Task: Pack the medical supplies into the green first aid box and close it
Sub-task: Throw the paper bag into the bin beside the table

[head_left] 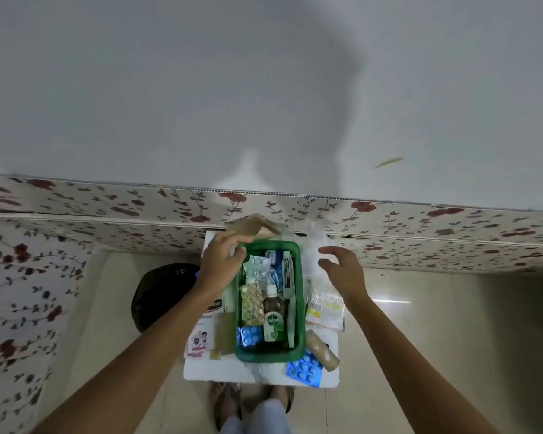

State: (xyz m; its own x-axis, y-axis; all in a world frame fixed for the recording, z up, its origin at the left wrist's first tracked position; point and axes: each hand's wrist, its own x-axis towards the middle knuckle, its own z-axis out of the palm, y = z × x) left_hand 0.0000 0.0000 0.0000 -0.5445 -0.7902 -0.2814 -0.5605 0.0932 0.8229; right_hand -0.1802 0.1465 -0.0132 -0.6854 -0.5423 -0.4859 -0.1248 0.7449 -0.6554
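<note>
Brimming with supplies — green first aid box point(299, 311) lidless.

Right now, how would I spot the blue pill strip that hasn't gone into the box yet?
Find the small white table with the open green box on it. Look just off the box's near right corner, by the table's front edge: the blue blister strip lies flat there, beside a tan bottle on its side. A similar blue strip lies inside the box; this one is outside.

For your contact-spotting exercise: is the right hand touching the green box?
Apart. The head view shows the right hand open beside the green box, with clear space between.
</note>
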